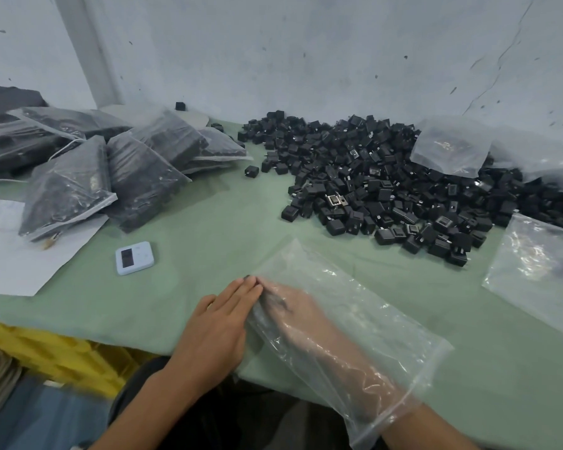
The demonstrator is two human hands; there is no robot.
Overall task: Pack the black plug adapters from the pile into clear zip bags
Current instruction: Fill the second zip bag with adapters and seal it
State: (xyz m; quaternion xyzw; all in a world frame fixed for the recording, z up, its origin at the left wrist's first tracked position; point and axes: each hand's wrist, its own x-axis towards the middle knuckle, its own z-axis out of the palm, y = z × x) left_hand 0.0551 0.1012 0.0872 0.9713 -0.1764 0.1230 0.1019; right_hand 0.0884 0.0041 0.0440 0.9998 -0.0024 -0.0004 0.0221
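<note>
Mostly green table point(208, 206), adapter pile point(387, 190), grey wall point(306, 43)

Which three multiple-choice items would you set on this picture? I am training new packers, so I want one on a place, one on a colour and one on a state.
1. Where do the filled bags lie?
A. left of the pile of adapters
B. on top of that pile
C. on the floor

2. What colour is the table cover?
A. red
B. green
C. white

3. Where is the right hand?
A. gripping an adapter in the pile
B. out of view
C. inside the clear zip bag

Answers:
1 A: they are heaped at the table's left, apart from the pile.
2 B: the cover is pale green wherever it shows.
3 C: the hand and forearm show through the plastic.
</note>
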